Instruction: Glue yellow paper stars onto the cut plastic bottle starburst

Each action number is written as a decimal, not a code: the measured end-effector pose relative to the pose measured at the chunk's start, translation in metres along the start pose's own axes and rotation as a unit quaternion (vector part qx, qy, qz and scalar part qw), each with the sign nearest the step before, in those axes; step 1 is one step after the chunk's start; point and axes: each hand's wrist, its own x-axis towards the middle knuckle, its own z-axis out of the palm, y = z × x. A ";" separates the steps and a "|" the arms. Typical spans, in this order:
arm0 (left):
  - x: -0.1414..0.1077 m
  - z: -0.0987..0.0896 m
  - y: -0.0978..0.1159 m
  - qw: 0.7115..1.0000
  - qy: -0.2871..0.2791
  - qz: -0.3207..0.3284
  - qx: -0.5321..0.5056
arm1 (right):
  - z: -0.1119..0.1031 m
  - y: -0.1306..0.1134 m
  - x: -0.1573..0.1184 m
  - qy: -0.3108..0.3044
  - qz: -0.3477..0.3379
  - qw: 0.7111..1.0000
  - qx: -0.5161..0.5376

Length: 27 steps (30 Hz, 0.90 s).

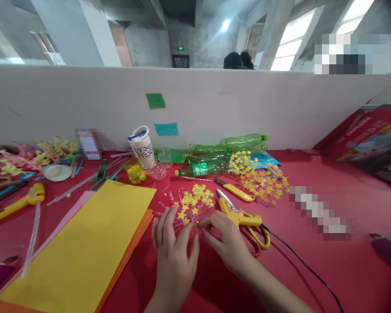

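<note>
Head: L hand (174,254) fwd, R hand (226,239) leftward.

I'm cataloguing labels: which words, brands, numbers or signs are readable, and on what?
No text is clear enough to quote.
Labelled green plastic bottle: label too blurred to read.
White cylindrical cup with black marks: no word legible.
Red rectangular box: pale lettering too blurred.
Lit green sign, far back: too small.
</note>
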 end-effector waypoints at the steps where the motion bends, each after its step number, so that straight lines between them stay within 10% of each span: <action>1: 0.001 0.001 -0.002 1.000 -0.011 -0.004 0.003 | 0.000 0.000 0.000 0.000 0.005 1.000 0.002; 27: 0.004 0.014 -0.006 0.999 -0.024 -0.030 -0.021 | 0.011 0.002 -0.006 0.018 0.042 0.998 0.038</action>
